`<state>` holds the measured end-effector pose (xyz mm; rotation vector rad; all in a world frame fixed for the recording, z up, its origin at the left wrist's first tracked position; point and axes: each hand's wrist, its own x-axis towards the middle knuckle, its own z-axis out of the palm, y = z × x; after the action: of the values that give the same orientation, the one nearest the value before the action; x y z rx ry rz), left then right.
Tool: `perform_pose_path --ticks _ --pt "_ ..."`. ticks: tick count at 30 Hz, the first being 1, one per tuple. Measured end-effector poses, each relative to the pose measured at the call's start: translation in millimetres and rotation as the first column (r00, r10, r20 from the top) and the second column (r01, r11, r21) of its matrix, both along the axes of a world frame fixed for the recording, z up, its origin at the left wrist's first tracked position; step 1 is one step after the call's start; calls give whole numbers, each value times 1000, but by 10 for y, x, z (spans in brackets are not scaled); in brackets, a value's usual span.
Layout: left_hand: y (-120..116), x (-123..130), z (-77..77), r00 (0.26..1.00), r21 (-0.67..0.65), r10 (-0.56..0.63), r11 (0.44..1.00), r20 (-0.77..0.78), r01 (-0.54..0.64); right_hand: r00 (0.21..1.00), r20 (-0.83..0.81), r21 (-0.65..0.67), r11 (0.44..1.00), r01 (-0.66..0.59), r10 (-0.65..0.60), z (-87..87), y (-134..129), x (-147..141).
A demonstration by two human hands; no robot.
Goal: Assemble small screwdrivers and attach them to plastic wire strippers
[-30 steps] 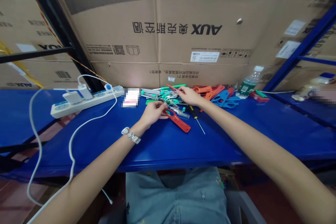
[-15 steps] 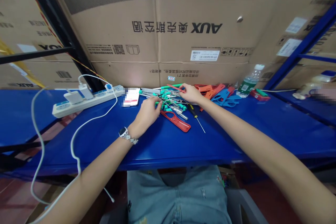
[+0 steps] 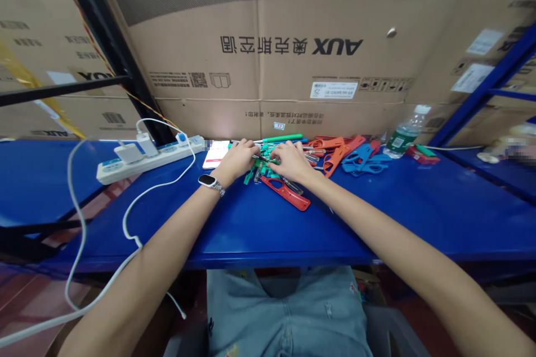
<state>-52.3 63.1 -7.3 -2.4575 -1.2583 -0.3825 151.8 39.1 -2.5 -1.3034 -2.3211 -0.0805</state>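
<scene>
A pile of green-ended metal pieces [image 3: 268, 169] lies on the blue table. My left hand [image 3: 239, 160], with a watch on its wrist, is at the pile's left side, fingers curled on something too small to make out. Close to its right, my right hand [image 3: 291, 160] has bent fingers over the pile; what they grip is hidden. A red plastic part [image 3: 288, 195] lies in front of the pile. Orange parts [image 3: 337, 150] and blue parts [image 3: 363, 159] are heaped to the right. Behind my right hand rests a green handle [image 3: 282, 138].
On the left a white power strip [image 3: 146, 160] trails cables, and a white phone-like object [image 3: 216, 154] lies beside it. A water bottle [image 3: 404, 136] stands at the right, near a small red box [image 3: 422, 155]. Cardboard boxes [image 3: 293, 0] rise behind.
My right hand has come down and left, nearer my left hand, and no longer holds up the red piece. My left hand has shifted slightly up. The whole view has moved a little.
</scene>
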Motion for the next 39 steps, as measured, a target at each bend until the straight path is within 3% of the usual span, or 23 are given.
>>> perform_pose_path --ticks 7,13,19,23,39 --pt "-29 -51 43 980 57 -145 989 134 139 989 -146 26 999 23 -19 -79 -1 46" --pt "-103 -18 70 907 27 -292 954 303 298 979 -187 96 994 -60 78 -112 -56 185" --pt "-228 62 61 813 11 -358 917 459 398 971 -186 152 981 -120 148 -104 -87 204" --pt "-272 79 57 789 19 -360 914 498 406 969 -194 163 979 -121 152 -99 -106 212" --pt "-266 71 35 826 53 -362 925 432 377 972 -156 165 975 -152 178 -32 -128 232"
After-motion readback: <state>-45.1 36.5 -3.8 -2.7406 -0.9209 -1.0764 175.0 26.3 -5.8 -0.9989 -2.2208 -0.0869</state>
